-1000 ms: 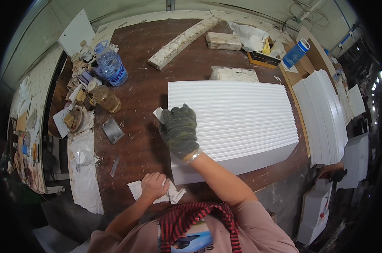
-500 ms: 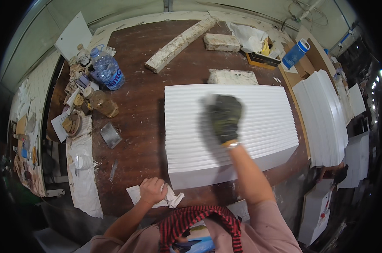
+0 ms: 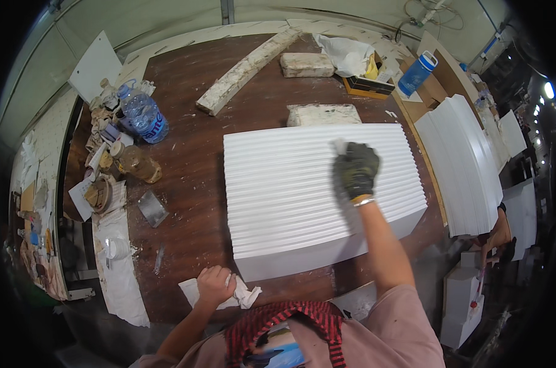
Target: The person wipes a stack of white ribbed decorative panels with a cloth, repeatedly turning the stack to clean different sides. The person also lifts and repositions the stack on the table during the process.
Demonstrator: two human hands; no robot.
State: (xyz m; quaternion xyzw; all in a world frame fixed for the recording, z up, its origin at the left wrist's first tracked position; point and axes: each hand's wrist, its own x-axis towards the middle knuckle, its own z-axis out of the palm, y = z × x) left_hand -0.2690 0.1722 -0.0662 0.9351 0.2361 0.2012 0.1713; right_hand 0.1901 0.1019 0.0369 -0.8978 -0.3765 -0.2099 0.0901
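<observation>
A block of white boards, stacked so that their edges form a ridged top, lies across the table in front of me. Over the right part of that ridged top is my right hand in a dark green glove. Its fingers are closed on a small white wad, mostly covered by the glove and slightly blurred. My bare left hand rests at the near table edge, left of the block. Its fingers are curled over a crumpled white cloth.
Bottles, among them a large clear one, crowd the table's left side near a metal scraper. Plaster-stained blocks and a long bar lie at the back. On the right stand a blue bottle and more white boards.
My right hand has slid to the right across the ridged top with the white wad. My left hand stays on the cloth. The whole view has shifted a little.
</observation>
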